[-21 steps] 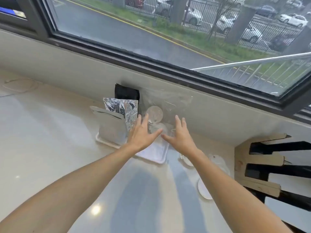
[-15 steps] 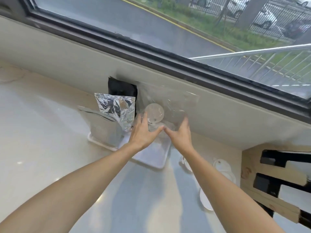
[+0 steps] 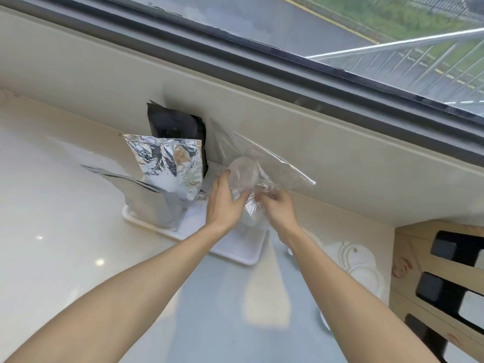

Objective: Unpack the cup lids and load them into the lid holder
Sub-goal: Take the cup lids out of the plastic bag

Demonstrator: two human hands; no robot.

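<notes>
Unpacking step: my left hand (image 3: 225, 203) & right hand (image 3: 277, 208) both grip the lid bag (image 3: 251, 163); next, prob. open it.

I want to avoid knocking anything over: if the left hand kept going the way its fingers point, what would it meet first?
The left hand already grips the clear plastic bag of cup lids; past that, probably the beige wall below the window, though depth is unclear.

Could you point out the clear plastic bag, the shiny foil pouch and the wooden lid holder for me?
Clear plastic bag (image 3: 264, 163): head view, on its stretched upper film.
Foil pouch (image 3: 167, 163): head view, on its crinkled front face.
Lid holder (image 3: 408, 260): head view, on its pale wooden front, above a dark slot.
</notes>
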